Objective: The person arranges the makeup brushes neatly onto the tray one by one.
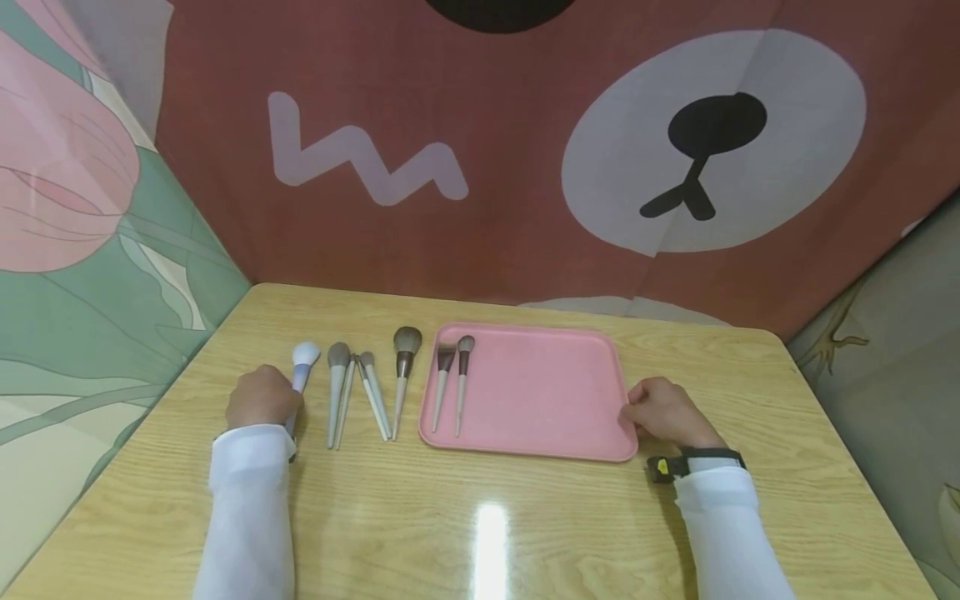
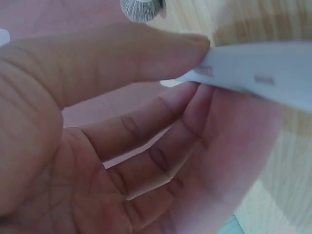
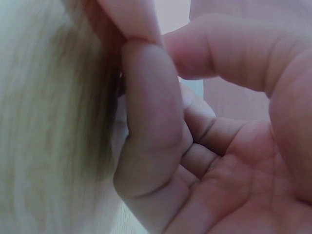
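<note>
My left hand [image 1: 262,397] is at the left of the table, pinching a makeup brush with white bristles [image 1: 305,352]. In the left wrist view, the brush's pale handle [image 2: 273,70] lies between thumb and fingers. At the opposite side, my right hand [image 1: 667,410] pinches the right rim of a pink tray [image 1: 543,392]; the right wrist view has thumb and forefinger meeting on the tray edge [image 3: 134,17]. Inside the tray, at its left, lie a flat dark-bristled brush [image 1: 444,379] and a slimmer brush [image 1: 462,375].
Between the left hand and the tray lie a grey brush [image 1: 335,396], a thin brush [image 1: 346,404], a pair of thin brushes [image 1: 375,396] close together, and a large fluffy brush [image 1: 403,367]. The wooden table [image 1: 390,517] meets a printed cloth [image 1: 510,242] at its back edge.
</note>
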Demonstrator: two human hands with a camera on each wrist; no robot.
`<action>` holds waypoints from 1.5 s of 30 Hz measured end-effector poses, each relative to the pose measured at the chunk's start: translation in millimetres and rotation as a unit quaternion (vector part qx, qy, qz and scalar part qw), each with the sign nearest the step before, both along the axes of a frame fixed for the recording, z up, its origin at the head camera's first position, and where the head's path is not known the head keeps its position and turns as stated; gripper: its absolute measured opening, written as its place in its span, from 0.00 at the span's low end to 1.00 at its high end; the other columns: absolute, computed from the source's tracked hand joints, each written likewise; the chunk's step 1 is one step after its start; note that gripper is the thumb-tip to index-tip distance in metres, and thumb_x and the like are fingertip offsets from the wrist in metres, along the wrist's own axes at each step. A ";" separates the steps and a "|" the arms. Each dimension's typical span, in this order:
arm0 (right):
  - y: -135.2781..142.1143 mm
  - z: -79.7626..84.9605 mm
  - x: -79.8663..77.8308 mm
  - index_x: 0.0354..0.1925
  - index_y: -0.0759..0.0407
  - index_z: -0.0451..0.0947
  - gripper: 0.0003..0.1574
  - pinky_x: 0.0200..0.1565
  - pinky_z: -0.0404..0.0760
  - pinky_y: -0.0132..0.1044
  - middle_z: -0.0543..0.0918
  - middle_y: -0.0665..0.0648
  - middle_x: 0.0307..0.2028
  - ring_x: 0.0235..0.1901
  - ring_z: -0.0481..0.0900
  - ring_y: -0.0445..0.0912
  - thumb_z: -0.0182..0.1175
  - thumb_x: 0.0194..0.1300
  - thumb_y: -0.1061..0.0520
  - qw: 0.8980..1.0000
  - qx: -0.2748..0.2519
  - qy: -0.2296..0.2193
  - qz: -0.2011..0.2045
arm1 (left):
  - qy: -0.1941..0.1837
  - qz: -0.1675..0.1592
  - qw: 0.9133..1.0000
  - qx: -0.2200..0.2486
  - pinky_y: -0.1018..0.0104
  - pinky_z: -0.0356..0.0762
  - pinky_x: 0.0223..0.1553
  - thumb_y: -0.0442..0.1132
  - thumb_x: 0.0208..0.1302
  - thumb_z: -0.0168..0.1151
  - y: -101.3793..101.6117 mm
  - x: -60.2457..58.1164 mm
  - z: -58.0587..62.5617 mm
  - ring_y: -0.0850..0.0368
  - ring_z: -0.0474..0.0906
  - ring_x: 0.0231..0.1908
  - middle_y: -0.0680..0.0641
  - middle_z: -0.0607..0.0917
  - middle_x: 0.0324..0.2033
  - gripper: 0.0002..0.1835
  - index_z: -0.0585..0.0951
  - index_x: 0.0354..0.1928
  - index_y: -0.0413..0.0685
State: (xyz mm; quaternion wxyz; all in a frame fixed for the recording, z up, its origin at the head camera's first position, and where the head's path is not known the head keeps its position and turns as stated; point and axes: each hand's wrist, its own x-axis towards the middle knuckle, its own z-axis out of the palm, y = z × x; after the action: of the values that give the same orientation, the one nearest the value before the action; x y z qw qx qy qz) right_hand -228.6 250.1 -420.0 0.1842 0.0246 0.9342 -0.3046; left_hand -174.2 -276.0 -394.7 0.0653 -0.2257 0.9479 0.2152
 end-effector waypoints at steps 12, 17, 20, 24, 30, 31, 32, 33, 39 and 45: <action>1.2 0.3 -1.2 0.41 0.66 0.74 0.17 0.33 0.75 0.39 0.80 0.59 0.33 0.32 0.77 0.48 0.59 0.57 0.55 1.000 -0.006 -0.006 0.001 | 0.007 -0.009 1.000 -0.001 0.60 0.72 0.20 0.36 0.52 0.57 0.1 2.4 -0.6 0.50 0.73 0.22 0.39 0.80 0.24 0.15 0.81 0.37 0.29; 0.3 1.4 -0.6 0.41 0.66 0.74 0.17 0.34 0.74 0.38 0.80 0.58 0.33 0.33 0.76 0.48 0.59 0.57 0.55 1.000 -0.007 -0.008 -0.003 | 0.008 -0.008 1.000 -0.007 0.60 0.71 0.19 0.37 0.52 0.57 -1.1 2.4 0.5 0.50 0.73 0.20 0.40 0.80 0.22 0.13 0.81 0.33 0.31; 0.0 1.5 -0.2 0.41 0.65 0.74 0.17 0.34 0.74 0.38 0.80 0.58 0.33 0.33 0.76 0.48 0.60 0.56 0.55 1.000 -0.005 -0.008 -0.004 | 0.014 -0.007 1.000 -0.010 0.60 0.72 0.18 0.37 0.52 0.57 -1.8 2.2 1.2 0.50 0.73 0.20 0.40 0.80 0.22 0.13 0.81 0.33 0.31; 0.5 0.7 -0.2 0.41 0.66 0.74 0.17 0.33 0.74 0.38 0.80 0.58 0.33 0.33 0.76 0.48 0.60 0.56 0.55 1.000 -0.005 -0.005 -0.002 | 0.029 -0.005 1.000 -0.011 0.59 0.72 0.19 0.36 0.52 0.57 -2.1 1.5 1.8 0.49 0.74 0.21 0.38 0.81 0.24 0.15 0.81 0.36 0.30; -0.1 1.4 0.0 0.42 0.66 0.74 0.18 0.34 0.75 0.38 0.80 0.59 0.34 0.33 0.77 0.48 0.59 0.56 0.55 1.000 -0.009 -0.008 -0.003 | 0.060 -0.011 0.998 -0.013 0.59 0.73 0.22 0.37 0.52 0.57 0.2 -0.1 7.1 0.49 0.75 0.24 0.36 0.83 0.28 0.18 0.81 0.41 0.30; -0.2 1.7 0.3 0.42 0.66 0.74 0.18 0.34 0.75 0.38 0.80 0.59 0.34 0.33 0.77 0.48 0.59 0.56 0.55 1.000 -0.009 -0.009 -0.003 | 0.065 -0.015 0.998 -0.013 0.59 0.73 0.22 0.37 0.53 0.57 1.6 -0.5 8.5 0.49 0.75 0.23 0.36 0.83 0.28 0.18 0.81 0.41 0.30; -0.2 1.8 0.4 0.42 0.66 0.74 0.18 0.34 0.75 0.38 0.80 0.59 0.34 0.33 0.77 0.48 0.59 0.57 0.55 1.000 -0.009 -0.009 -0.004 | 0.070 -0.019 0.997 -0.014 0.59 0.73 0.23 0.38 0.53 0.57 3.2 -0.8 10.1 0.49 0.75 0.23 0.36 0.83 0.29 0.18 0.81 0.42 0.30; -0.3 2.0 0.4 0.42 0.66 0.74 0.18 0.35 0.75 0.39 0.80 0.59 0.34 0.34 0.77 0.48 0.59 0.57 0.55 1.000 -0.009 -0.009 -0.003 | 0.074 -0.023 0.997 -0.013 0.59 0.73 0.23 0.38 0.54 0.58 5.3 -0.9 11.9 0.49 0.76 0.23 0.35 0.83 0.29 0.18 0.81 0.42 0.29; -2.4 3.4 -1.7 0.43 0.66 0.74 0.19 0.35 0.75 0.39 0.80 0.59 0.35 0.35 0.76 0.49 0.59 0.57 0.54 1.000 -0.004 0.000 0.006 | 0.096 -0.039 0.995 -0.004 0.58 0.75 0.23 0.39 0.55 0.60 25.9 -1.2 23.9 0.48 0.77 0.24 0.31 0.83 0.35 0.22 0.79 0.47 0.28; -0.7 3.2 -1.3 0.42 0.66 0.74 0.18 0.34 0.76 0.38 0.81 0.59 0.34 0.33 0.77 0.48 0.59 0.57 0.55 1.000 0.000 0.001 0.006 | 0.126 -0.070 0.989 0.016 0.59 0.77 0.22 0.39 0.56 0.59 65.4 -11.2 30.3 0.49 0.78 0.24 0.34 0.84 0.34 0.19 0.81 0.46 0.31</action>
State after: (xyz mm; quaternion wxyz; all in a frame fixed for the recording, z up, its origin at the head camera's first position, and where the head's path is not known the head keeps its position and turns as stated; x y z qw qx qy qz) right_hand -229.9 249.5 -416.8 0.1852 0.0193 0.9345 -0.3033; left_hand -185.4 -210.7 -364.4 -0.0365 -0.1288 0.9583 0.2523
